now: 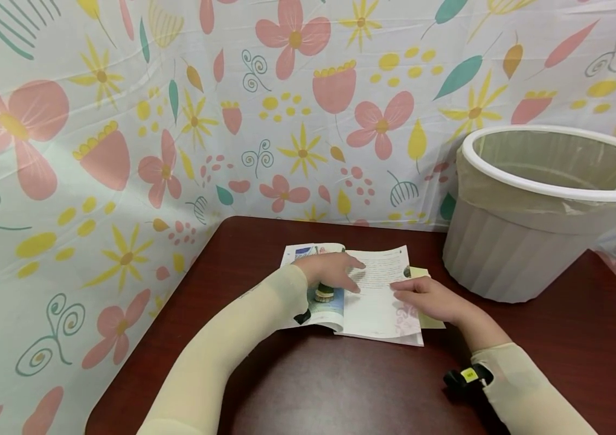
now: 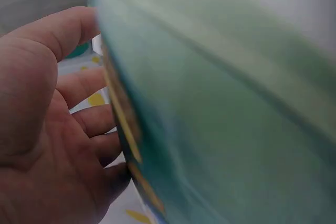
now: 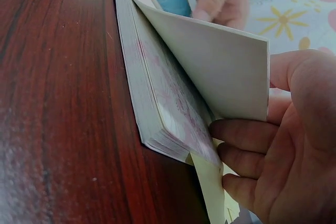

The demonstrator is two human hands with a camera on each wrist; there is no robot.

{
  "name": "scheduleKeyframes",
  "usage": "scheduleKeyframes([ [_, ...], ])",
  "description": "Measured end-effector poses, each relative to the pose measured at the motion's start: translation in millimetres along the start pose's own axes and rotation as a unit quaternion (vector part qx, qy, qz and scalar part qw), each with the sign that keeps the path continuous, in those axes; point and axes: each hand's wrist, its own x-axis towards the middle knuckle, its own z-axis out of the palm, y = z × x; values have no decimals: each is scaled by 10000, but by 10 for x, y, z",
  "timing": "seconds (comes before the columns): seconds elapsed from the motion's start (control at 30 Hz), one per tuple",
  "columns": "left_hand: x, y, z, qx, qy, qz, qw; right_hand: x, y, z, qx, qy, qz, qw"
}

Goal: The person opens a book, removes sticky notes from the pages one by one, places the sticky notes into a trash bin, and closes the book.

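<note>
An open book (image 1: 378, 308) lies on the table, with a colour picture on its left page and printed text on its right. My left hand (image 1: 330, 270) reaches over the left page, fingers spread toward the middle of the book. In the left wrist view its fingers (image 2: 86, 85) are loosely bent beside a blurred green page (image 2: 210, 93). My right hand (image 1: 432, 297) is at the book's right edge. In the right wrist view it pinches a lifted page (image 3: 226, 72), while its lower fingers lie by the pages beneath. A pale yellow sheet (image 1: 432, 319) sticks out from under the book.
A grey wastebasket (image 1: 498, 254) with a white rim and a liner stands on the table at the right. The dark red-brown table (image 1: 308, 386) meets a flower-printed curtain (image 1: 308, 121) behind and on the left. Black wrist straps (image 1: 462, 379) show at the sleeves.
</note>
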Motion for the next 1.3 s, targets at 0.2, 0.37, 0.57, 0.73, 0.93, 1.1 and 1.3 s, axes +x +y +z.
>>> scheduleKeyframes([
  [0.2,-186,-87,67,749,151,109,9970,-6,7,9,9,5,-25,10000],
  [0.37,-301,-188,120,687,368,163,9968,-8,14,13,49,32,-46,10000],
  [0.57,-411,-333,184,415,517,297,9974,-15,44,9,17,123,-12,9999],
  [0.73,-506,-451,211,252,550,389,9974,-32,23,-22,24,210,-168,9996],
  [0.93,-598,-615,258,43,499,305,9983,-45,20,-74,60,445,-58,9990],
  [1.1,-672,-765,297,-138,430,120,9989,-40,-7,-136,445,490,112,9977],
  [1.3,-734,-901,325,-173,422,-4,9990,6,-96,-231,1035,474,222,9933],
])
